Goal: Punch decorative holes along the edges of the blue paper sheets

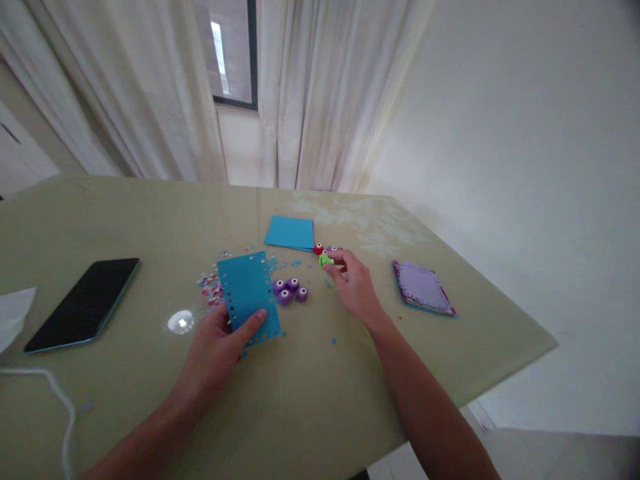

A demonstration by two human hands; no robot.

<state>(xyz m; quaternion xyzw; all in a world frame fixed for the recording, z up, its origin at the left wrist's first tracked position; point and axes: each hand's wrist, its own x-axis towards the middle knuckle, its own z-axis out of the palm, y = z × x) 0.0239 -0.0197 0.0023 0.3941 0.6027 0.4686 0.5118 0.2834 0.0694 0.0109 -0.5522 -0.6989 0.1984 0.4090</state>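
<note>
My left hand [215, 340] grips a blue card [250, 293], thumb flat on its face; small holes run along the card's edges. In my right hand [356, 283], a small green craft punch [326, 259] is pinched between thumb and fingers. A red craft punch [319, 248] stands just beyond it, and a purple one is partly hidden behind my fingers. Several purple craft punches [285, 297] sit together right of the card. Behind them lies a stack of plain blue cards [290, 232].
Paper confetti [210, 287] is scattered around the held card. At the right lies a stack of hole-edged cards [424, 288], lilac on top. A black tablet [85, 303], white paper [15, 313] and a white cable [67, 407] lie at the left.
</note>
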